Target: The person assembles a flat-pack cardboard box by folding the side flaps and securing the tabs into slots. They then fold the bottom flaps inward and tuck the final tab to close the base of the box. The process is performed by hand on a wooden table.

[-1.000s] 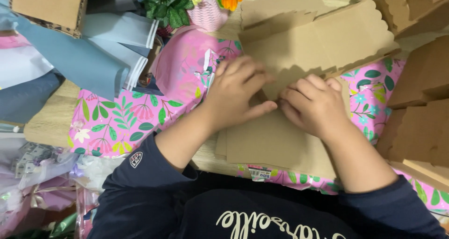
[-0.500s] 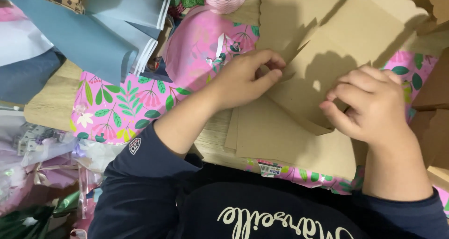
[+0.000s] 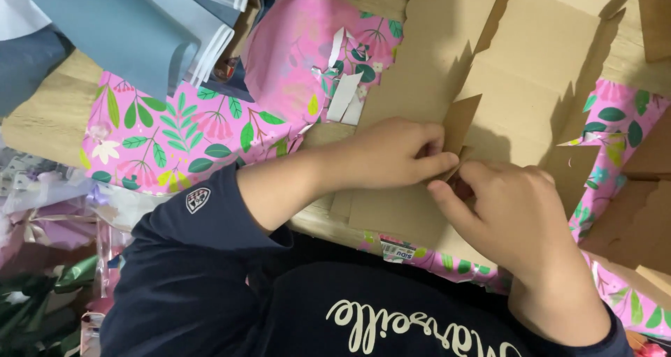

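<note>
Left hand [image 3: 391, 154] pinches small flap of flat brown die-cut cardboard sheet [image 3: 489, 84]; right hand [image 3: 510, 217] curled closed beside it, grip contents unclear; pink floral wrapping paper [image 3: 175, 133] beneath.

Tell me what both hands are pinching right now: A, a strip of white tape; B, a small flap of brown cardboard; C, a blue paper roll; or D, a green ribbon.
B: the left hand and right hand meet at a small upright cardboard flap of the flat brown cardboard.
</note>
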